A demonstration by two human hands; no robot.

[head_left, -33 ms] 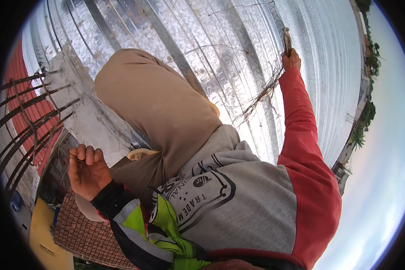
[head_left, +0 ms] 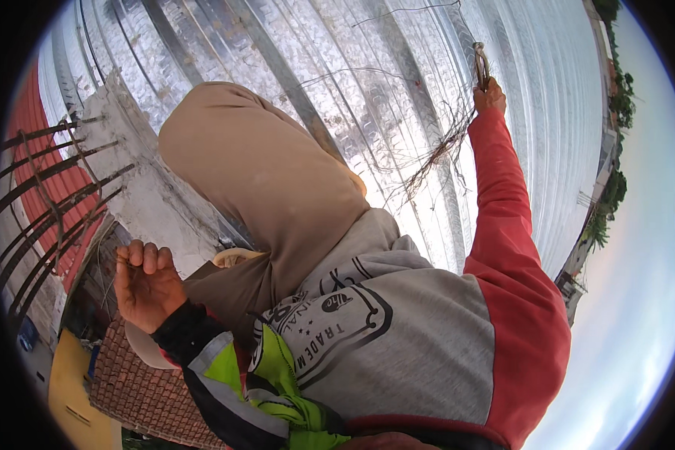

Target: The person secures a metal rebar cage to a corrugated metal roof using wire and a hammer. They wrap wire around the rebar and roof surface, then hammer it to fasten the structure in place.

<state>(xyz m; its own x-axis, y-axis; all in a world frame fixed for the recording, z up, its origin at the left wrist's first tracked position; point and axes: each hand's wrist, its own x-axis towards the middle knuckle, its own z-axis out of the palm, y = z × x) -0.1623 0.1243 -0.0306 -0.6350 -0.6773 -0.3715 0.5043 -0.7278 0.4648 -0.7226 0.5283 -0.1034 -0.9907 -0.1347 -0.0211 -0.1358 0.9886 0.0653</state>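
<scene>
At the upper right, my right hand (head_left: 490, 97) is closed round the handles of a pair of metal pliers (head_left: 481, 66), arm stretched out over a corrugated metal sheet (head_left: 397, 97). The pliers' jaws meet a thin wire (head_left: 466, 28) that bends away toward the top edge. Beside my right wrist, a loose bundle of thin wires (head_left: 446, 146) hangs over the sheet. My left hand (head_left: 148, 289) is raised at the lower left, palm showing, its fingers curled in and the thumb against the index finger. Whether something thin is pinched there I cannot make out.
Several dark rebar rods (head_left: 49, 176) stick out of a rough concrete block (head_left: 146, 187) on the left. Below lie a tiled roof (head_left: 150, 382) and a yellow wall (head_left: 75, 382). My bent knee (head_left: 217, 127) rests over the metal sheet. Sky and trees (head_left: 613, 187) show beyond its right edge.
My right hand and the pliers have shifted very slightly to the right, and the hanging wires moved a little with them. My left hand stays where it was.
</scene>
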